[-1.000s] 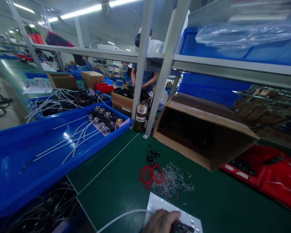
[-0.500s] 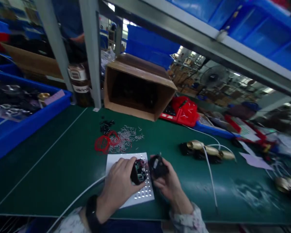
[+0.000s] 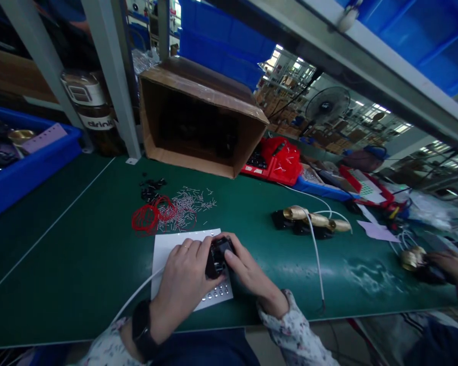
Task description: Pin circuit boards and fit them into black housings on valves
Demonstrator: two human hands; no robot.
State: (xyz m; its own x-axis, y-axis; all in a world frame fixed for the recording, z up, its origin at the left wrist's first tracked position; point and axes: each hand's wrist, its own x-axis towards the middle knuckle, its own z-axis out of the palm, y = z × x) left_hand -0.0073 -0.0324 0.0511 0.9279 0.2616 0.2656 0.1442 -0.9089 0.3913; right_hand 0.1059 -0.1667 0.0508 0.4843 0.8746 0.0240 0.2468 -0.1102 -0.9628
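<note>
Jar band [image 3: 98, 122]: "drink", on the jar [image 3: 93, 111] at ten o'clock
Upper label [image 3: 84, 95]: print too small
Fan hub [image 3: 325, 106]: illegible mark, two o'clock

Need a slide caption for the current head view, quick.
Left hand and right hand hold a black housing over a white sheet on the green workbench, red wire loops beyond.
</note>
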